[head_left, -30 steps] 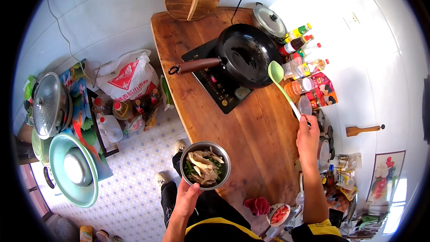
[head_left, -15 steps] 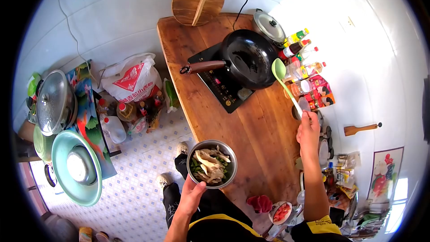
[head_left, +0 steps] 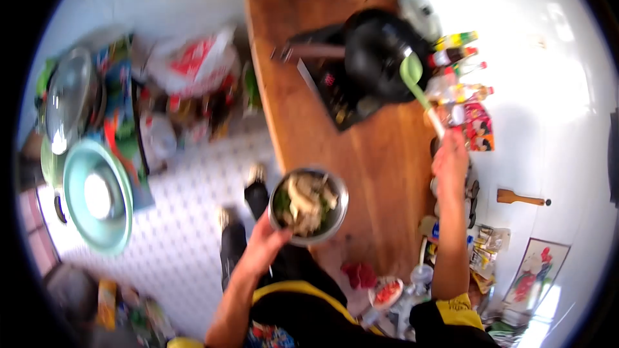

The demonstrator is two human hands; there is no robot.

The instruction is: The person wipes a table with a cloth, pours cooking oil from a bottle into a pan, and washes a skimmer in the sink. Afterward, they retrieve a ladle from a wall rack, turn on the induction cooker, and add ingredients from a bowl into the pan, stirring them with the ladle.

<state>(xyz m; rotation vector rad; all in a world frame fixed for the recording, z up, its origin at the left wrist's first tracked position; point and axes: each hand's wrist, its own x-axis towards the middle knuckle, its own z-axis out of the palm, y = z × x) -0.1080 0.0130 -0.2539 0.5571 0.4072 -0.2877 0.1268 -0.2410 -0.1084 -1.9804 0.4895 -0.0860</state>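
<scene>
My left hand (head_left: pixel 265 245) is closed on the rim of a metal bowl (head_left: pixel 336 222), held near the wooden table's front left edge. Pale strips of food (head_left: pixel 305 203), perhaps mushroom or meat, lie in it over green pieces. In my right hand (head_left: pixel 451 158) is a ladle (head_left: pixel 412 71) with a light green bowl and a pale handle, its head raised over the right side of a black wok (head_left: pixel 377 58). The wok sits on a black induction cooker (head_left: pixel 338 103), its brown handle pointing left. Motion blurs the view.
Several sauce bottles (head_left: pixel 458 40) and a lidded pot (head_left: pixel 419 13) stand along the wall side of the wooden table (head_left: pixel 361 161). A plate of red food (head_left: pixel 387 292) lies near my body. At left are a teal basin (head_left: pixel 76 219) and a white plastic bag (head_left: pixel 193 61).
My view has turned and shifted, so the wok and table sit higher and further right in the picture. Both hands keep hold of the bowl and the ladle.
</scene>
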